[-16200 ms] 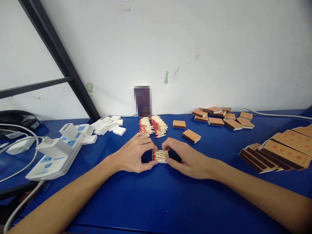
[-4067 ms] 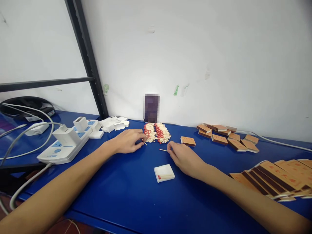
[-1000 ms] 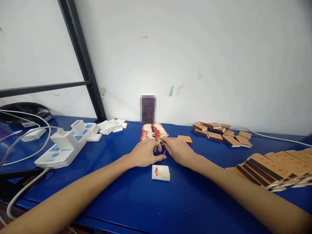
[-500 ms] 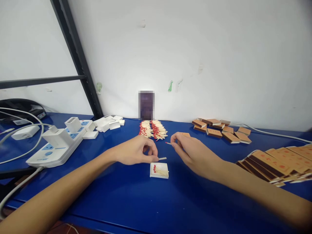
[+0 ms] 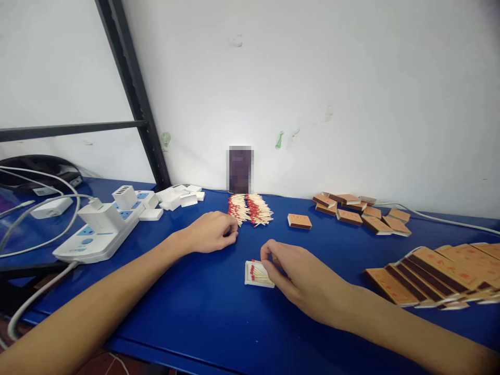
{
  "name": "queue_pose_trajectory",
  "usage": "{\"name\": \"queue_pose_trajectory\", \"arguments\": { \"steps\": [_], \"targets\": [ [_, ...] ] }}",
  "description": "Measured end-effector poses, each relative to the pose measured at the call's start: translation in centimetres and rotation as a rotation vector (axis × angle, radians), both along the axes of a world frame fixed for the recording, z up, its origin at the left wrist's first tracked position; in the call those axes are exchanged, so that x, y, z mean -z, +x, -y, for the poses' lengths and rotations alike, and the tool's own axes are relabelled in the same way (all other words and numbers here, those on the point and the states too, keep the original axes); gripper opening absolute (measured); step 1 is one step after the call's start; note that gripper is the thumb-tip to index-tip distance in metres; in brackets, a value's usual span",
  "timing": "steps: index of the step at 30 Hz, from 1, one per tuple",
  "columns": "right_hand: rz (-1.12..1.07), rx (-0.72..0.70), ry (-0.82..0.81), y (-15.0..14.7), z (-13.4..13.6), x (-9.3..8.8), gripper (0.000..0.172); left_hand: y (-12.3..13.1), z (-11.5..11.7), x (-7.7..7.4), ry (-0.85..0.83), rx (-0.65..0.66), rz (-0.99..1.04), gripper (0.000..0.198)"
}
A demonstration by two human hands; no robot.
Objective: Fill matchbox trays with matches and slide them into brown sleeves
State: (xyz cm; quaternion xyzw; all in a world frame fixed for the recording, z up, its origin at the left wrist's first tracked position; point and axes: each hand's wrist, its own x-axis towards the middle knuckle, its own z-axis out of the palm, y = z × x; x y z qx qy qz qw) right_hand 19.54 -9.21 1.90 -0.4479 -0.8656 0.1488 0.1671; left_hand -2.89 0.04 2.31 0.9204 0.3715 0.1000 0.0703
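Bending over a small white tray (image 5: pixel 255 284) of red-tipped matches (image 5: pixel 258 273) at the near middle of a blue table (image 5: pixel 187 317), a right hand (image 5: pixel 302 271) holds thumb and forefinger close together at the tray's right end. A red head shows at the far rim, but whether its stick runs into those fingertips cannot be told. The left hand (image 5: pixel 213 232) rests farther off, fingers curled in beside the near edge of the left match pile (image 5: pixel 237 209); whether they grip a match is hidden.

The tray lies flat, open side up, probably so that sticks can settle inside; its spot between person and piles appears chosen for easy reach by either hand. In the tray, the left pile and the right match pile (image 5: pixel 258 210), heads point mostly left, an arrangement that seems to keep the sticks roughly parallel.

A lone matchbox (image 5: pixel 299 221) sits right of the piles, while a heap of matchboxes (image 5: pixel 349 217) at far right and overlapping boxes (image 5: pixel 441 268) at near right leave the middle open, likely for elbow room. White pieces (image 5: pixel 170 200), apparently more trays, gather far left beside a power strip (image 5: pixel 74 251).
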Motion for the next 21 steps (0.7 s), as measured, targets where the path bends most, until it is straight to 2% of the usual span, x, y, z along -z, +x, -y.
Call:
{"name": "queue_pose_trajectory", "arguments": {
  "steps": [7,11,15,21],
  "targets": [
    [-0.002,-0.056,-0.006,0.4,-0.4,0.5,0.012,-1.5,-1.3,-0.1,0.122,-0.069,-0.06,0.012],
    [-0.025,-0.161,0.031,1.3,-0.4,0.5,0.011,-1.9,-1.8,0.4,0.168,-0.018,-0.079,0.014],
    [-0.044,-0.24,0.023,1.7,-0.6,0.6,0.018,-1.9,-2.0,0.8,0.158,0.02,-0.081,0.014],
    [-0.128,-0.259,-0.058,1.7,-1.7,1.0,0.021,-1.7,-1.9,1.1,0.141,0.025,-0.036,0.013]
  ]
}}
